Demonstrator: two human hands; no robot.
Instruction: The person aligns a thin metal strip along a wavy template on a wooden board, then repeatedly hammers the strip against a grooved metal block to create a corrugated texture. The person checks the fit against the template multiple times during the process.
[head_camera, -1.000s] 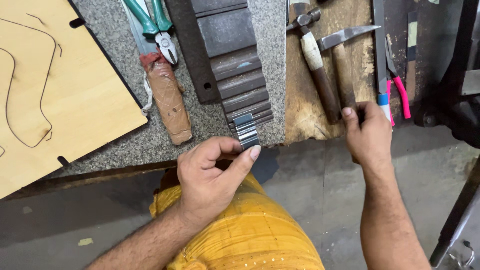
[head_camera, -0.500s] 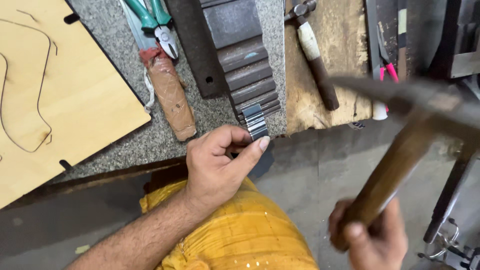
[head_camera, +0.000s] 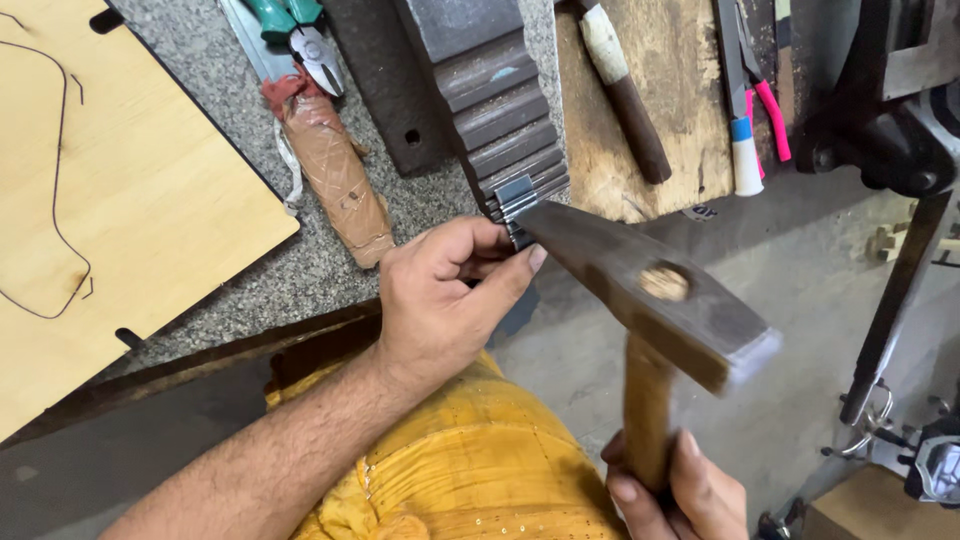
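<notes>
- The left hand (head_camera: 440, 300) pinches a small bright metal strip (head_camera: 517, 200) between thumb and fingertips, holding it against the near end of a dark stepped metal block (head_camera: 495, 100).
- The strip stands at the edge of the worktop (head_camera: 420, 190), touching the lowest steps of the block.
- The right hand (head_camera: 675, 490) is closed around the wooden handle of a hammer (head_camera: 640, 290) at the bottom edge of the view; only the fingers and thumb show.
- The hammer's dark steel head lies slantwise, its narrow wedge end touching or just beside the strip and the left fingertips; I cannot tell which. The flat face points down to the right.
- Left of the block lies a tool with a brown wrapped handle (head_camera: 335, 175), and above it green-handled pliers (head_camera: 300, 30).
- A pale wooden board (head_camera: 120, 190) with a thin dark curved line cut into it covers the left part of the worktop.
- Right of the block sits a worn wooden slab (head_camera: 680, 120) carrying a second hammer (head_camera: 625, 90), whose handle is taped white near the head.
- Further right lie a pink-handled tool (head_camera: 772, 120) and a white-and-blue one (head_camera: 743, 155).
- Yellow cloth (head_camera: 480, 460) over the person's lap fills the lower middle.
- A dark machine (head_camera: 890, 130) stands at the right edge.
</notes>
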